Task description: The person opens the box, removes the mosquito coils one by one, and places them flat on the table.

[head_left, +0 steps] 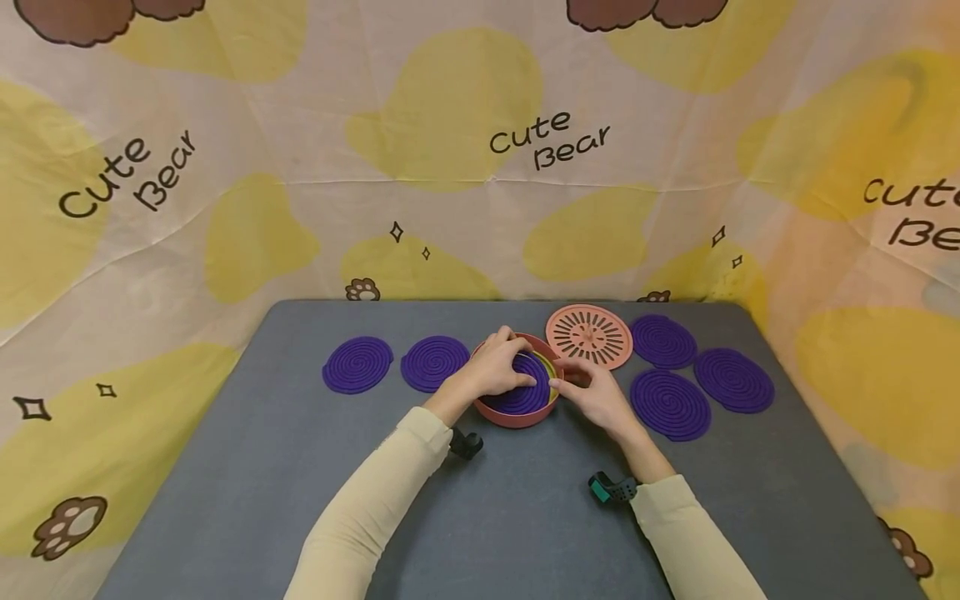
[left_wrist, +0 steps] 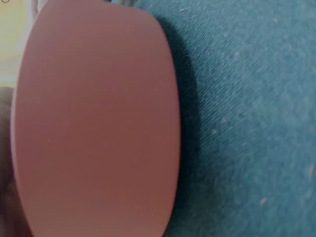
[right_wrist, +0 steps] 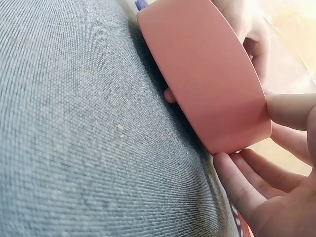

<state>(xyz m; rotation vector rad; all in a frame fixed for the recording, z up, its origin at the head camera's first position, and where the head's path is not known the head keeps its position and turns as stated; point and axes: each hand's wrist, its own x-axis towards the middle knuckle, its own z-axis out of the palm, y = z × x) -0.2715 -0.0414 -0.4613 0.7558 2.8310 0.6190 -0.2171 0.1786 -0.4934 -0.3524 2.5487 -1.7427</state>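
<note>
A round pink mosquito coil box [head_left: 517, 421] stands on the table with a purple mosquito coil [head_left: 517, 402] inside. Along the box's inner right side shows a yellow-green band [head_left: 553, 392]. My left hand [head_left: 491, 367] reaches over the box from the left, thumb and fingers bent about the coil; its fingertips are partly hidden. With my right hand [head_left: 596, 396] I hold the box's right side; in the right wrist view the thumb [right_wrist: 291, 109] is at the rim and fingers touch the outer wall. The left wrist view is mostly filled by the box wall [left_wrist: 98, 118].
Behind the box, to its right, lies a slotted pink lid [head_left: 588, 337]. Two purple coils [head_left: 358, 365] [head_left: 435, 363] lie to the left, and three more [head_left: 664, 341] [head_left: 733, 380] [head_left: 670, 405] to the right. A patterned cloth [head_left: 450, 108] hangs behind the grey table [head_left: 517, 517].
</note>
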